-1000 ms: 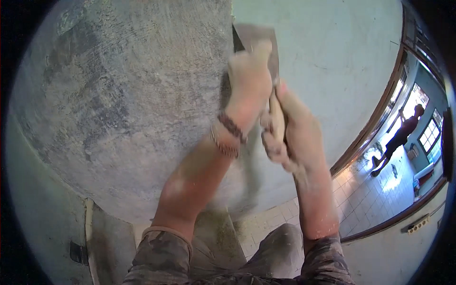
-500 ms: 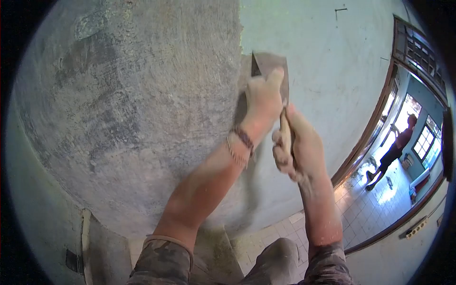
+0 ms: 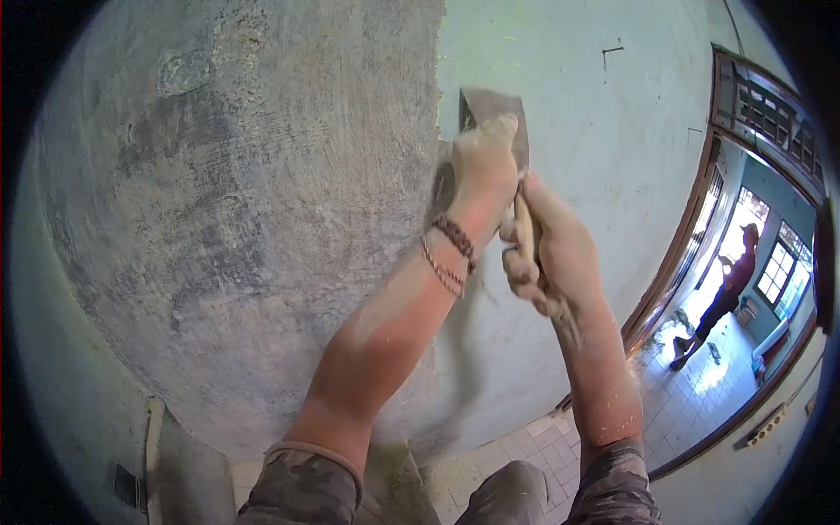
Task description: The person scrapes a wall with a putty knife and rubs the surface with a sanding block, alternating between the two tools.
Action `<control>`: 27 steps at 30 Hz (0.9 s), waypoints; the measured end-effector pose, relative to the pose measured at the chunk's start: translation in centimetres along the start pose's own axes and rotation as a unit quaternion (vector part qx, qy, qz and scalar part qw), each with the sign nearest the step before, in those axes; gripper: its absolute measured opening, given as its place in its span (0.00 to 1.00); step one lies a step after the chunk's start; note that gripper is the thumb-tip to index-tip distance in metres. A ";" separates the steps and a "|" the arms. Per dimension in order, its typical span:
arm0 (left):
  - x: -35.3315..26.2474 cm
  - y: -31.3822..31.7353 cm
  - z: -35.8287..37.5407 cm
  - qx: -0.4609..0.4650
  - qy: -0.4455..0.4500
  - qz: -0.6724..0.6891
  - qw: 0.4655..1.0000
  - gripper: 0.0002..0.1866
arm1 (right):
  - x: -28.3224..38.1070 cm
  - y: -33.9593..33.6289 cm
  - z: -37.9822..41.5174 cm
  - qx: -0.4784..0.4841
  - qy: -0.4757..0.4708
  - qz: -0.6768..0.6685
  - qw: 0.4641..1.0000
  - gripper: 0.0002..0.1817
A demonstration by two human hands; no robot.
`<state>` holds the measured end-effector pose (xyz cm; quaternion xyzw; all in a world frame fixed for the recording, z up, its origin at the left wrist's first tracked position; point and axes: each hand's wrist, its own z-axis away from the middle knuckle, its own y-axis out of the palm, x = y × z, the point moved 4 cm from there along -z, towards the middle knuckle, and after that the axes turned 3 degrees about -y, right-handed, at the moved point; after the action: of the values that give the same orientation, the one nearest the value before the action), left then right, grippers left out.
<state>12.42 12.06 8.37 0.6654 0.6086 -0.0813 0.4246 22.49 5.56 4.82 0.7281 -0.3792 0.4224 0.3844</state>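
Observation:
A wide-bladed scraper [image 3: 494,101] is held against the wall, its blade on pale green paint just right of the ragged paint edge. My right hand [image 3: 564,249] is closed round its light-coloured handle [image 3: 524,232]. Higher up, my left hand [image 3: 484,166] is closed on the blade, with the thumb laid along its face. Its other fingers are mostly hidden. Dust coats both hands, and two bracelets [image 3: 452,241] circle the left wrist. To the left of the blade the wall is bare, rough grey plaster [image 3: 289,175].
A bent nail [image 3: 612,52] sticks out of the painted wall [image 3: 604,131]. On the right, a wooden-framed doorway [image 3: 678,254] opens onto a tiled room where a person [image 3: 731,289] stands. A power strip [image 3: 766,430] is at the lower right. My knee [image 3: 507,494] shows below.
The scraper and both hands have moved up along the wall, still close to the paint edge. My view has tilted slightly, so the wall and doorway appear lower.

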 end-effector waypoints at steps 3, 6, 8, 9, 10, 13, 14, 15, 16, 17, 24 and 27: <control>2.3 -2.4 1.6 0.035 0.076 -0.158 0.984 0.21 | -2.3 -0.8 1.9 -0.018 0.043 0.005 0.999 0.17; 0.5 -1.0 0.5 0.001 -0.041 -0.119 0.992 0.21 | -0.8 0.0 0.5 -0.016 0.037 0.009 0.999 0.18; -1.6 0.4 -1.6 0.002 -0.106 -0.030 0.994 0.20 | 2.2 1.0 -0.7 -0.013 0.012 0.028 0.999 0.17; -1.8 1.0 -2.1 0.005 -0.099 0.009 0.995 0.18 | 2.8 1.0 -0.8 0.001 -0.005 0.035 0.999 0.17; -1.3 0.9 -1.6 0.007 -0.101 0.008 0.995 0.18 | 2.4 0.6 -0.5 -0.002 -0.005 0.034 0.999 0.17; 0.4 -0.4 0.6 0.026 -0.046 -0.078 0.996 0.18 | 0.1 -0.4 1.1 -0.025 0.034 0.034 0.999 0.17; 0.7 -0.5 0.8 0.021 -0.054 -0.093 0.994 0.18 | 0.1 -0.4 1.4 -0.027 0.045 0.039 0.998 0.17; 1.1 -0.6 0.8 0.017 -0.062 -0.109 0.992 0.18 | 0.0 -0.4 1.6 -0.029 0.056 0.044 0.997 0.17; 0.2 -0.3 -0.1 0.018 -0.061 -0.108 0.992 0.18 | 0.4 -0.1 0.9 -0.029 0.055 0.044 0.997 0.17; -1.4 0.4 -1.8 0.017 -0.062 -0.074 0.995 0.17 | 1.4 0.7 -0.4 -0.023 0.019 0.029 0.999 0.17; 0.1 -1.1 0.2 -0.006 -0.015 -0.098 0.995 0.15 | -0.4 0.5 1.1 -0.021 0.025 0.026 0.999 0.18; 0.1 -0.4 -3.3 0.015 -0.044 -0.092 0.995 0.16 | 0.6 1.0 -0.5 -0.019 0.013 0.035 0.999 0.18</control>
<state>10.70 14.30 10.22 0.6090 0.6467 -0.1582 0.4312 21.64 5.43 5.75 0.7013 -0.4070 0.4382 0.3879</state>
